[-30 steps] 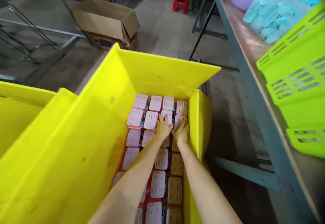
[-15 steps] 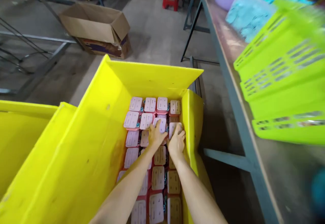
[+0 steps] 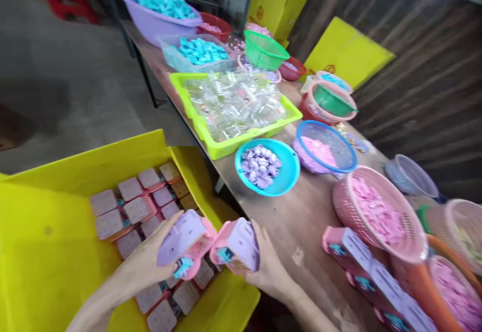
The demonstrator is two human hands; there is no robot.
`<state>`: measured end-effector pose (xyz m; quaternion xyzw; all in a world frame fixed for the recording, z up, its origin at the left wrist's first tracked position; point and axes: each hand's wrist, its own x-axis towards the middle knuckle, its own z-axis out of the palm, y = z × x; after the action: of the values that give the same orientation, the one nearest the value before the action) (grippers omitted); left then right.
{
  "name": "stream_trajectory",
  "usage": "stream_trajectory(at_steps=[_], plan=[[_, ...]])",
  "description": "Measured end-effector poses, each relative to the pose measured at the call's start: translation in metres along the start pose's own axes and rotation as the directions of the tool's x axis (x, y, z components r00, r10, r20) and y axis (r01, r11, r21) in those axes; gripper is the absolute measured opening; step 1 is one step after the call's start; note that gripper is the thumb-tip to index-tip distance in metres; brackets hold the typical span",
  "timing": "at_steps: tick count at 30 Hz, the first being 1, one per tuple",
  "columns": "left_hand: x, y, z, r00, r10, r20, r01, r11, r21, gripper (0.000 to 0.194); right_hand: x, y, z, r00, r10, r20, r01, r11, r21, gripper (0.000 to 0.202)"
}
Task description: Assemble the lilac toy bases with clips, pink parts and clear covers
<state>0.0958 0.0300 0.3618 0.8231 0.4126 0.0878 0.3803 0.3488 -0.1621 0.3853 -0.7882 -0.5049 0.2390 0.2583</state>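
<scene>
My left hand [image 3: 160,251] is closed round a pink plastic toy with a lilac top [image 3: 183,239] and a small turquoise part. My right hand [image 3: 267,261] grips a matching pink-and-lilac toy [image 3: 241,245], also with a turquoise part. The two toys almost meet, held above the right edge of a yellow box [image 3: 48,266]. Inside that box, similar toys [image 3: 130,190] are packed in rows with their flat lilac sides up. A row of more such toys [image 3: 371,269] stands on the table at the lower right.
On the brown table [image 3: 280,226] are a turquoise bowl [image 3: 289,171] of lilac pieces, a lime tray [image 3: 214,148] of clear-wrapped packets and a pink basket [image 3: 341,221] of pink pieces. Farther back stands a purple tub [image 3: 139,18]. A red stool [image 3: 68,0] is on the floor.
My hands have come up from among the packed toys in the yellow box and now hold one toy each. The view has swung right, bringing the table into sight.
</scene>
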Motion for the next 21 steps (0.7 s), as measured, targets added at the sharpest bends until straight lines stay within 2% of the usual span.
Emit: stream_trajectory(at_steps=[1,3,5,8,9,11,14,18,21], plan=[[0.005,0.036,0.004,0.990,0.096,0.107,-0.093,0.995,-0.034,0.089,-0.012,0.013,-0.029,0.998,0.020,-0.061,-0.021,0.999,-0.027,0.093],[0.016,0.103,0.021,0.923,0.268,0.275,-0.242,0.962,-0.125,0.091,-0.028,0.046,-0.080,0.983,0.050,-0.175,-0.061,0.996,-0.059,0.089],[0.033,0.157,0.051,0.860,0.379,0.341,-0.348,0.925,-0.150,0.095,-0.032,0.084,-0.123,0.972,0.041,-0.233,-0.065,0.993,-0.098,0.086],[0.065,0.214,0.106,0.778,0.503,0.376,-0.524,0.850,-0.053,0.094,-0.020,0.143,-0.170,0.969,-0.007,-0.247,-0.047,0.976,-0.213,0.082],[0.077,0.228,0.125,0.772,0.520,0.367,-0.560,0.828,0.006,0.091,-0.015,0.161,-0.181,0.971,-0.009,-0.240,-0.053,0.967,-0.250,0.081],[0.098,0.252,0.157,0.791,0.520,0.322,-0.580,0.806,0.122,0.085,-0.008,0.191,-0.196,0.979,0.013,-0.203,-0.073,0.954,-0.292,0.081],[0.123,0.281,0.191,0.819,0.504,0.276,-0.559,0.809,0.181,0.081,-0.013,0.217,-0.204,0.995,0.027,-0.097,-0.053,0.958,-0.283,0.079],[0.150,0.307,0.209,0.809,0.512,0.290,-0.570,0.802,0.175,0.081,-0.033,0.223,-0.202,0.996,0.020,-0.089,-0.042,0.967,-0.252,0.077],[0.171,0.313,0.214,0.741,0.588,0.324,-0.654,0.742,0.150,0.079,-0.039,0.224,-0.199,0.990,0.011,-0.142,-0.049,0.963,-0.267,0.074]])
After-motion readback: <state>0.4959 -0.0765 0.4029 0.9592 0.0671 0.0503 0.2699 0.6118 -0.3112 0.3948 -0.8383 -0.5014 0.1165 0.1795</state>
